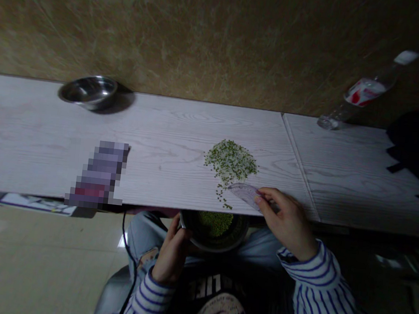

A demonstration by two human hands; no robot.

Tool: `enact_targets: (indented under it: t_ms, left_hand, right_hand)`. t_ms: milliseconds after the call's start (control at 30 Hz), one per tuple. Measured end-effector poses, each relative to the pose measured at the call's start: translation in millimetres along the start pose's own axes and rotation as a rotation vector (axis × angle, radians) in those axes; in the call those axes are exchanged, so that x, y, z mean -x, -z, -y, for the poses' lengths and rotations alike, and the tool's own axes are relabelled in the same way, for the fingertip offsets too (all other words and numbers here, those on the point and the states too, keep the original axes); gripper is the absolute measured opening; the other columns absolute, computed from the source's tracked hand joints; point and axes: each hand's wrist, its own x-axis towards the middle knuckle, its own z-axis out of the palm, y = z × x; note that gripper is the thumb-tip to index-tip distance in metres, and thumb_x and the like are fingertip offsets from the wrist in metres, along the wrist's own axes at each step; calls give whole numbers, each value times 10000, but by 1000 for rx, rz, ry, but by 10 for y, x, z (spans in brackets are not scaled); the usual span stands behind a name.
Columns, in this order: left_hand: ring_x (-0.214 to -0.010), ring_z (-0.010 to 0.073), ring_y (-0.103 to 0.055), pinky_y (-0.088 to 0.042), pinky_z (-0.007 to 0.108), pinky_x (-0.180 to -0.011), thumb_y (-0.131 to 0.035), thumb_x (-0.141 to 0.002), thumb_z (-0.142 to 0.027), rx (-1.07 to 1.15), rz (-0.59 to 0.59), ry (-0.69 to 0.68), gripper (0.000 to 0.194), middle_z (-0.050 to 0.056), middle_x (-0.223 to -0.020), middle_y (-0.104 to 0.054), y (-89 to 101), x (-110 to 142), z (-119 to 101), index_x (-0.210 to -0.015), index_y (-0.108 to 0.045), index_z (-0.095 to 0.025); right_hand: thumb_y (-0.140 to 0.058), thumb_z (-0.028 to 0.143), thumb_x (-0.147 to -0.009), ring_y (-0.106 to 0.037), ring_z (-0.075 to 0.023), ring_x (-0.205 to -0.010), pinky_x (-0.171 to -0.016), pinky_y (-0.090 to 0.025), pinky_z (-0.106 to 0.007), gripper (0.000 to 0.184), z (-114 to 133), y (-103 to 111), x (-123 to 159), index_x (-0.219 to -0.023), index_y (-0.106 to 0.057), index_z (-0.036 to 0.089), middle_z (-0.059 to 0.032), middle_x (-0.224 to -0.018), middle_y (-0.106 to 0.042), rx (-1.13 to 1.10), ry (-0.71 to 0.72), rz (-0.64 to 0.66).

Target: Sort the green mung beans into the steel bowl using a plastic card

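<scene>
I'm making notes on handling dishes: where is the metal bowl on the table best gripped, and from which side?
The metal bowl is probably best pinched by its near rim, coming from the front edge of the table. Its open top leaves that lip free to grip inside and out, while the wall stands close behind.

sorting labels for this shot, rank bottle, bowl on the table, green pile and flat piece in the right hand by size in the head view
Bottle
Bowl and green pile: too alike to rank
Flat piece, partly covered by the right hand
</scene>
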Motion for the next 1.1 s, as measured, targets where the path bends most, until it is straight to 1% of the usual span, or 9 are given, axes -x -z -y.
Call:
enact_targets:
  t_ms: [167, 367, 600, 767, 867, 967, 1100]
  left_hand:
    - [-839, 221, -645, -546, 340, -688, -697, -661, -224, -3, 23, -6, 582, 19, -1003, -672, -5, 12, -21, -1229, -569, -240]
    - [-888, 243, -652, -557, 342, -685, -694, -655, -218, -7, 2, -19, 598, 32, -1039, -675, 17, 14, -40, -1239, -569, -241]
    - [-935, 269, -651, -564, 340, -670, -702, -657, -226, -8, -8, -42, 558, 39, -1006, -675, 20, 17, -71, -1202, -584, -235]
    - [-887, 273, -661, -562, 347, -646, -702, -616, -224, -11, -52, -31, 614, 40, -962, -687, 14, 30, -90, -1219, -583, -229]
    - [-857, 267, -657, -561, 350, -632, -699, -606, -221, -8, -54, -36, 610, 38, -960, -685, 17, 26, -92, -1207, -595, -236]
    - [-863, 264, -657, -559, 345, -639, -693, -609, -215, 8, -44, -35, 600, 40, -961, -686, 13, 30, -99, -1201, -596, -235]
    - [-916, 266, -655, -554, 322, -640, -701, -610, -216, 13, -37, -41, 621, 40, -957, -687, 15, 43, -113, -1219, -580, -220]
  right_hand:
    - [-554, 277, -937, -722, -199, -682, -630, -545, -297, 176, 61, -24, -30, -958, -717, 217, -59, -814, -780, 8, 39, 12]
    - [-555, 274, -943, -726, -195, -697, -638, -534, -286, 174, 109, -51, -49, -957, -720, 222, -49, -799, -778, 2, 78, 44]
    - [-570, 253, -918, -730, -204, -710, -633, -538, -294, 149, 93, -82, -55, -947, -710, 212, -59, -802, -777, -7, 34, 18]
    - [-561, 263, -904, -717, -195, -663, -552, -515, -273, 163, 62, -94, -76, -950, -709, 211, -56, -790, -773, -39, -31, -4]
    - [-574, 273, -897, -705, -188, -634, -530, -502, -266, 160, 43, -88, -83, -954, -711, 215, -50, -779, -769, -45, -55, -10]
    - [-574, 273, -902, -701, -185, -633, -530, -499, -263, 164, 47, -99, -98, -966, -712, 210, -53, -787, -769, -53, -48, -4]
    - [-570, 263, -906, -716, -196, -685, -573, -517, -272, 163, 82, -127, -128, -959, -714, 208, -55, -786, -767, -55, -15, 8]
